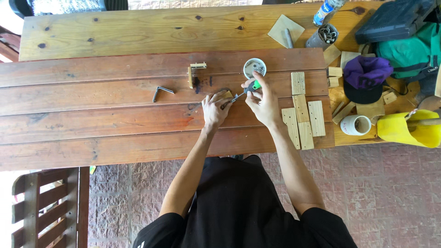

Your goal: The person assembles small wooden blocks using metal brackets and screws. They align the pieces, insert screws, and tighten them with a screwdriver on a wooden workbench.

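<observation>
Looking like an outdoor woodworking spot: plank table [115, 115] standing on brick paving [386, 193]. Lying about: drilled wood blocks [303, 117], tool case [395, 18], can of bits [324, 36], screw tub [254, 68].

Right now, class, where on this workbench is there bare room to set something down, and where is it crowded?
Bare: the dark planks left of the metal bracket, and the pale board behind. Crowded: around both hands, left hand and right hand, and the right end with wooden blocks, cap and cup.
</observation>
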